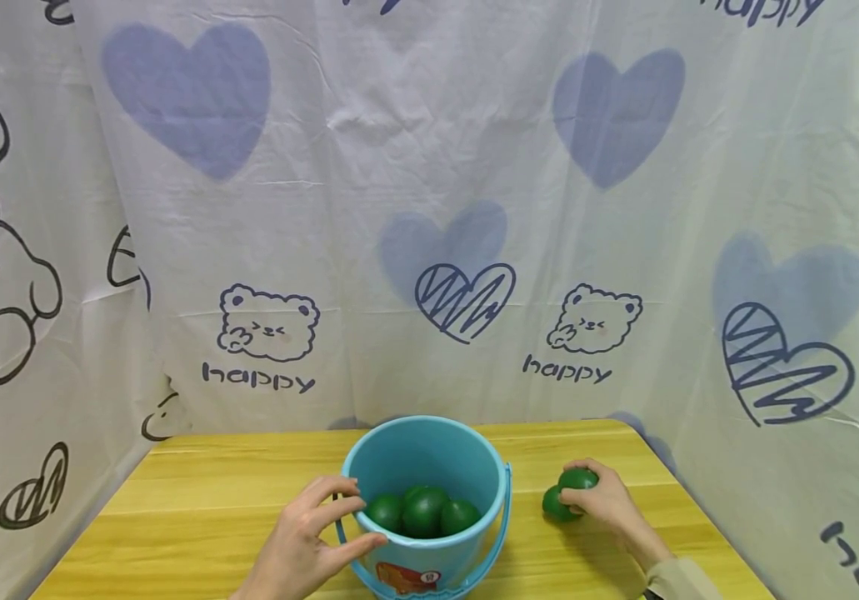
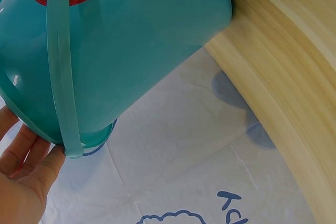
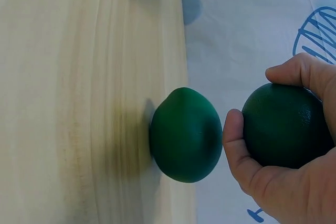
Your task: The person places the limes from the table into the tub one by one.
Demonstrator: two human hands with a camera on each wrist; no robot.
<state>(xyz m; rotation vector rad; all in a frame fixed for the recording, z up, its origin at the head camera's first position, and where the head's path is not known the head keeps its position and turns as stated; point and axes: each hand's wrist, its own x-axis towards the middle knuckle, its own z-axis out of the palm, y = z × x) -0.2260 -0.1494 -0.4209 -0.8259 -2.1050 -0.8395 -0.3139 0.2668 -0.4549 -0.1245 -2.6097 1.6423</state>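
Observation:
A light blue bucket (image 1: 429,546) stands upright, with several green limes (image 1: 425,510) inside it. At its left rim is my left hand (image 1: 307,533), holding the edge with fingers and thumb; the left wrist view shows the thumb beside the end of the bucket's handle (image 2: 62,66). To the right of the bucket, my right hand (image 1: 609,502) grips a lime (image 3: 286,127) between thumb and fingers. Another lime (image 3: 186,135) rests on the table just below the held one, close to the fingers.
The yellow wood-grain table (image 1: 234,492) carries the bucket and the loose lime. White cloth (image 1: 414,167) printed with hearts and bears hangs behind the table and along both sides. A red label (image 1: 407,577) is on the bucket's front.

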